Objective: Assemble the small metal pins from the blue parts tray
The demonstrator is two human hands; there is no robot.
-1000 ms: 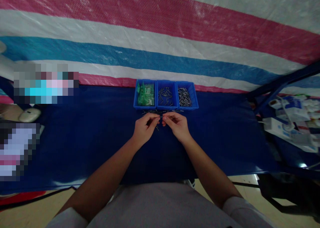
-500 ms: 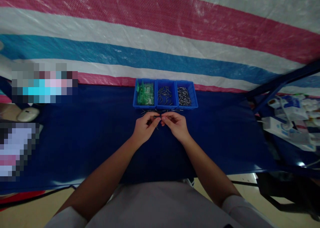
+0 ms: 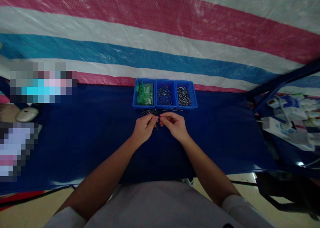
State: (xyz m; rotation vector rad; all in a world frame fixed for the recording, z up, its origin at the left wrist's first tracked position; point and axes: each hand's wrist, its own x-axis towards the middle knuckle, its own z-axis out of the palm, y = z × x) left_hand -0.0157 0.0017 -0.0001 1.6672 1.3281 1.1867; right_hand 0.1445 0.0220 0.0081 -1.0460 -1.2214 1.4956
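My left hand [image 3: 144, 129] is closed in a pinch, its thumb and fingertips pressed together. The tip of a thin dark rod [image 3: 157, 128] shows just below those fingers. Facing it, my right hand [image 3: 176, 126] is also pinched; whatever lies between its fingertips is too small to make out. A narrow gap separates the two hands. Right behind them, several thin dark rods [image 3: 177, 110] lie on the blue table [image 3: 100, 131], in front of three joined blue bins.
The left bin [image 3: 134, 99] holds green and clear plastic bags, the middle bin [image 3: 165, 106] loose thin metal pins, the right bin [image 3: 194, 99] a heap of short metal parts. A striped sheet [image 3: 160, 37] hangs behind. A computer mouse [image 3: 27, 114] is far left, a power strip [image 3: 285, 133] far right.
The fingertips, which were together before, have moved slightly apart. My left hand stays pinched. The bins and the rods on the table have not moved.
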